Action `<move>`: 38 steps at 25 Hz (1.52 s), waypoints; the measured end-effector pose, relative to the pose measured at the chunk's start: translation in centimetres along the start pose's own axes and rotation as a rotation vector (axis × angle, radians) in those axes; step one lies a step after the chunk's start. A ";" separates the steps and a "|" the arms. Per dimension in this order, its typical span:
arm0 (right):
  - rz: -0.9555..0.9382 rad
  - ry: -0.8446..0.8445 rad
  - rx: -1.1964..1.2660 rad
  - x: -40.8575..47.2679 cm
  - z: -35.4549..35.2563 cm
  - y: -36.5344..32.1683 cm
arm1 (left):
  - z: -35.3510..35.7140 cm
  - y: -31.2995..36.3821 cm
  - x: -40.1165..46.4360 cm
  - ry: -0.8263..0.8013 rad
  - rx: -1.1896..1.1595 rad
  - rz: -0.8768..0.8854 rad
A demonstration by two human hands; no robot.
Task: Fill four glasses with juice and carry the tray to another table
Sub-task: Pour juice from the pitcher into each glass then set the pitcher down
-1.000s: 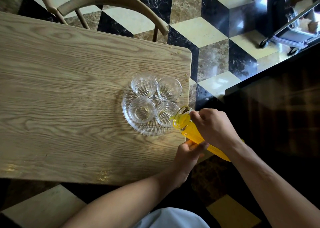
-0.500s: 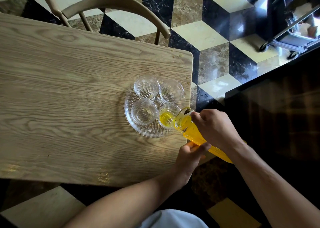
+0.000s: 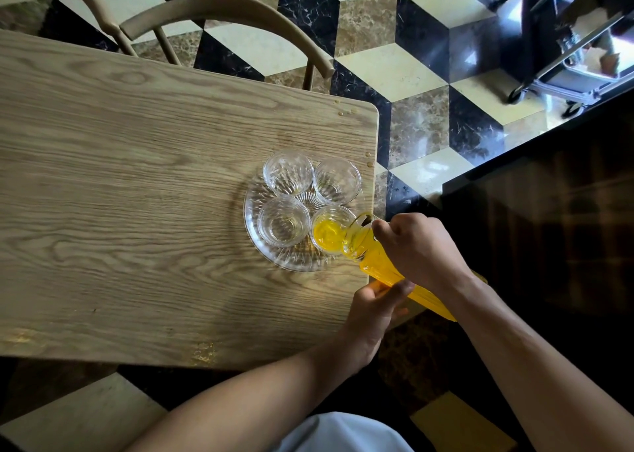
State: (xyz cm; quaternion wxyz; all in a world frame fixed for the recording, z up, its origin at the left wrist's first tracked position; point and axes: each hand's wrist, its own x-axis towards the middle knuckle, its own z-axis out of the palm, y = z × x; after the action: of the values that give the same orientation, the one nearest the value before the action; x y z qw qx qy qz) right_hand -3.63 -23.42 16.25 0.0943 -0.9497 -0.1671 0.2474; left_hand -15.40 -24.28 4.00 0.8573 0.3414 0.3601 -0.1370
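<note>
Bare tabletop left of tray

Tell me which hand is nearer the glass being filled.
Right. The right hand grips the jug near its mouth, just beside the filling glass. The left hand supports the jug lower down, farther back.

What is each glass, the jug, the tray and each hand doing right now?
Near right glass: partly full of juice.
Near left glass: empty.
Far left glass: empty.
Far right glass: empty.
Jug: tilted, pouring.
Tray: on the table, holding four glasses.
Right hand: grips the jug.
Left hand: supports the jug underneath.
</note>
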 end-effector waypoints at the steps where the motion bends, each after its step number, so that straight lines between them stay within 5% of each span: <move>1: -0.001 0.002 -0.002 0.0 0.0 0.0 | 0.0 0.0 0.0 -0.008 -0.006 -0.002; 38: -0.040 0.059 -0.097 -0.3 -1.1 -0.5 | 1.7 1.9 -2.4 -0.023 -0.148 -0.051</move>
State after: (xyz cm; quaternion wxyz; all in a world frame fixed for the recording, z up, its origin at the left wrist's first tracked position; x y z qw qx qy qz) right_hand -3.45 -23.23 17.49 0.0580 -0.9565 -0.1949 0.2090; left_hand -15.23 -24.07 7.51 0.8804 0.2663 0.3681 -0.1359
